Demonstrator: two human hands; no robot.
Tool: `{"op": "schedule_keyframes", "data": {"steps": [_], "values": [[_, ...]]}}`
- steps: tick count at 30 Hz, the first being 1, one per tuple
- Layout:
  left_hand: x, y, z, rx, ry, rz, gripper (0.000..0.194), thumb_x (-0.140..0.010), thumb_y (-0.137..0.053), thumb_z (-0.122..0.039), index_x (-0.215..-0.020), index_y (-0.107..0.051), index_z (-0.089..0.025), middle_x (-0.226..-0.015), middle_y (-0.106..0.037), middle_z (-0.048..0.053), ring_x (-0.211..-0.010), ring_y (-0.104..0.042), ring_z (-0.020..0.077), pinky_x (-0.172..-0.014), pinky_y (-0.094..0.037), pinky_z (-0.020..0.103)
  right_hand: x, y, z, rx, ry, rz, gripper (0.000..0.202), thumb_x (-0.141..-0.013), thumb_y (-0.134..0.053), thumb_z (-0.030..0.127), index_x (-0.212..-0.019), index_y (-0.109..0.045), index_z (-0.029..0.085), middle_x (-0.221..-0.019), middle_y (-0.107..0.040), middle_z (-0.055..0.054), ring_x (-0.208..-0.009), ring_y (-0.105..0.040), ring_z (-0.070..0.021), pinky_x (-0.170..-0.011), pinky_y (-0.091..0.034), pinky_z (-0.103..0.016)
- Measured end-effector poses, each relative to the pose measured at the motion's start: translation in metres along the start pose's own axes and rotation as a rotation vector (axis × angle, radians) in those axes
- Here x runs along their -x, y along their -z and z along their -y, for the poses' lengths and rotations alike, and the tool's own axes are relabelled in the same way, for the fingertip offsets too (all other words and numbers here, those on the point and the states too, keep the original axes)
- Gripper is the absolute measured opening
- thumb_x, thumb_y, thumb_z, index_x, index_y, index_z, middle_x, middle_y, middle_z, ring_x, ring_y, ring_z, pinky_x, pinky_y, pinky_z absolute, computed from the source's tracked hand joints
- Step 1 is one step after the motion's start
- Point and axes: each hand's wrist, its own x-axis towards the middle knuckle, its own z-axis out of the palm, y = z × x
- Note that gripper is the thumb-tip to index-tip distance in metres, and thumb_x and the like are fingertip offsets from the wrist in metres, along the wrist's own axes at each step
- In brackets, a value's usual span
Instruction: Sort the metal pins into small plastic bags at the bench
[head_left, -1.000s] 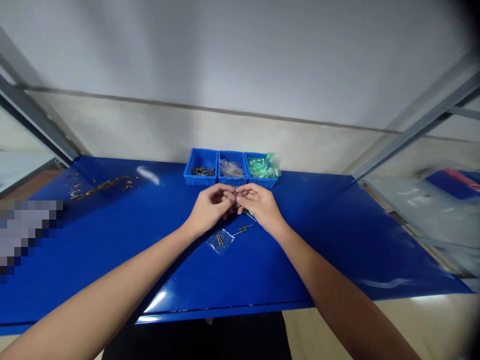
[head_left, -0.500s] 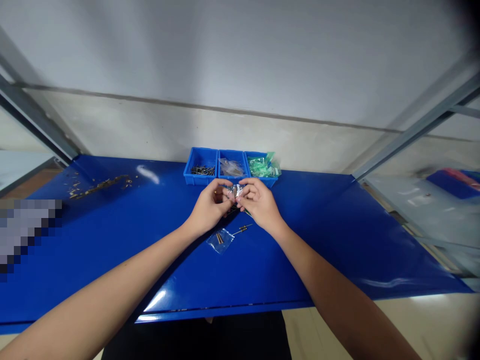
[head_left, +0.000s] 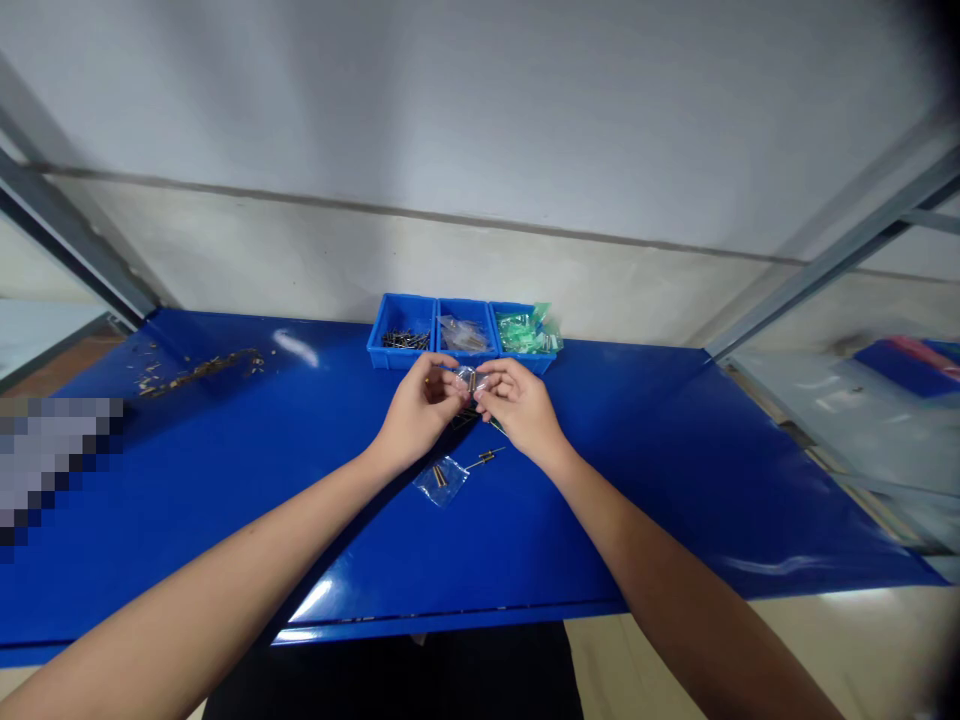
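A small clear plastic bag (head_left: pixel 472 380) with something brass-coloured inside is held between my two hands, just in front of the bins. My left hand (head_left: pixel 424 405) pinches its left side, thumb against fingers. On the right side, my right hand (head_left: pixel 521 405) grips it the same way. Nearer to me, another clear bag (head_left: pixel 441 482) lies flat with a few brass-coloured screw-like pieces in it. Beside that bag lie loose rivet-like pins (head_left: pixel 486 457). More thin pieces (head_left: pixel 465 417) lie under my hands, partly hidden.
Three joined blue bins stand at the back: the left bin (head_left: pixel 382 357) holds metal pins, the middle bin (head_left: pixel 442 352) clear bags, the right bin (head_left: pixel 551 357) green-tinted bags. Brown debris (head_left: pixel 202 372) litters the blue table (head_left: pixel 262 500) at far left. Metal posts (head_left: pixel 847 255) flank the table.
The bag between my hands is now spread a little flatter, and the brass-coloured content shows more clearly. My fingers have shifted slightly apart. The things on the table have not moved.
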Motion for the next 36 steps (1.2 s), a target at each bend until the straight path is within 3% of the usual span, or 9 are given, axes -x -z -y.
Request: {"op": "schedule_keyframes", "data": {"steps": [8, 12, 16, 18, 20, 24, 27, 31, 36], "values": [[-0.001, 0.004, 0.000, -0.076, -0.004, 0.026, 0.019, -0.084, -0.069, -0.027, -0.101, -0.067, -0.016, -0.099, -0.072, 0.007, -0.090, -0.068, 0.0182, -0.085, -0.055, 0.032, -0.001, 0.000, -0.003, -0.022, 0.004, -0.017, 0.037, -0.078, -0.074, 0.029, -0.113, -0.061, 0.021, -0.083, -0.058, 0.001, -0.066, -0.062, -0.0143, -0.053, -0.053, -0.028], [-0.011, 0.005, -0.004, -0.040, 0.000, 0.012, 0.036, -0.085, -0.069, -0.027, -0.119, -0.068, -0.015, -0.116, -0.072, 0.012, -0.107, -0.068, 0.0226, -0.098, -0.053, 0.038, -0.002, 0.001, -0.002, -0.027, 0.023, -0.117, 0.040, -0.081, -0.071, 0.030, -0.117, -0.056, 0.022, -0.086, -0.058, 0.001, -0.064, -0.062, -0.0132, -0.051, -0.051, -0.027], [-0.029, 0.012, -0.010, 0.083, -0.029, 0.118, 0.071, -0.083, -0.069, -0.020, -0.149, -0.045, -0.023, -0.147, -0.054, 0.014, -0.131, -0.057, 0.0256, -0.104, -0.051, 0.040, -0.003, 0.003, 0.002, 0.015, 0.041, -0.183, 0.029, -0.084, -0.065, 0.027, -0.111, -0.055, 0.021, -0.082, -0.058, 0.002, -0.060, -0.061, -0.0116, -0.052, -0.050, -0.026], [-0.035, 0.015, -0.009, 0.109, -0.049, 0.131, 0.079, -0.080, -0.068, -0.016, -0.152, -0.039, -0.029, -0.156, -0.044, 0.012, -0.137, -0.052, 0.0268, -0.104, -0.051, 0.039, -0.003, 0.004, 0.002, 0.024, 0.041, -0.184, 0.027, -0.083, -0.063, 0.025, -0.109, -0.055, 0.021, -0.080, -0.058, 0.003, -0.058, -0.060, -0.0114, -0.052, -0.050, -0.026], [-0.037, 0.018, -0.007, 0.069, -0.064, 0.125, 0.075, -0.080, -0.065, -0.014, -0.150, -0.041, -0.027, -0.153, -0.047, 0.013, -0.134, -0.054, 0.0265, -0.104, -0.051, 0.040, -0.003, 0.004, 0.001, 0.028, 0.045, -0.185, 0.027, -0.082, -0.062, 0.022, -0.108, -0.055, 0.021, -0.081, -0.059, 0.002, -0.059, -0.061, -0.0116, -0.052, -0.051, -0.026], [-0.028, 0.021, -0.009, -0.381, -0.164, 0.000, 0.039, -0.086, -0.050, -0.013, -0.122, -0.064, -0.014, -0.115, -0.070, 0.012, -0.105, -0.068, 0.0228, -0.096, -0.054, 0.041, -0.004, 0.005, -0.001, 0.037, 0.044, -0.187, 0.025, -0.080, -0.060, 0.019, -0.105, -0.057, 0.021, -0.081, -0.060, 0.002, -0.059, -0.061, -0.0120, -0.051, -0.050, -0.026], [-0.017, 0.023, -0.020, -0.892, -0.245, 0.000, 0.029, -0.087, -0.044, -0.015, -0.102, -0.068, -0.017, -0.103, -0.070, 0.010, -0.099, -0.065, 0.0238, -0.091, -0.053, 0.040, -0.004, 0.006, -0.002, 0.054, 0.040, -0.180, 0.020, -0.081, -0.059, 0.019, -0.100, -0.060, 0.020, -0.076, -0.060, 0.002, -0.058, -0.061, -0.0117, -0.051, -0.049, -0.025], [0.000, 0.023, -0.036, -1.402, -0.098, 0.113, 0.035, -0.088, -0.050, -0.036, -0.112, -0.065, -0.015, -0.108, -0.066, 0.018, -0.106, -0.061, 0.0354, -0.081, -0.054, 0.046, -0.003, 0.007, -0.003, 0.087, 0.036, -0.159, 0.015, -0.082, -0.059, 0.019, -0.096, -0.063, 0.020, -0.075, -0.061, 0.001, -0.060, -0.062, -0.0129, -0.051, -0.049, -0.026], [0.014, 0.022, -0.045, -1.553, 0.039, 0.249, 0.054, -0.087, -0.050, -0.053, -0.123, -0.060, -0.014, -0.113, -0.062, 0.022, -0.106, -0.060, 0.0406, -0.074, -0.053, 0.046, -0.002, 0.006, -0.006, 0.148, 0.031, -0.132, 0.014, -0.084, -0.058, 0.021, -0.096, -0.065, 0.020, -0.073, -0.062, 0.000, -0.061, -0.062, -0.0140, -0.052, -0.048, -0.026]]}}
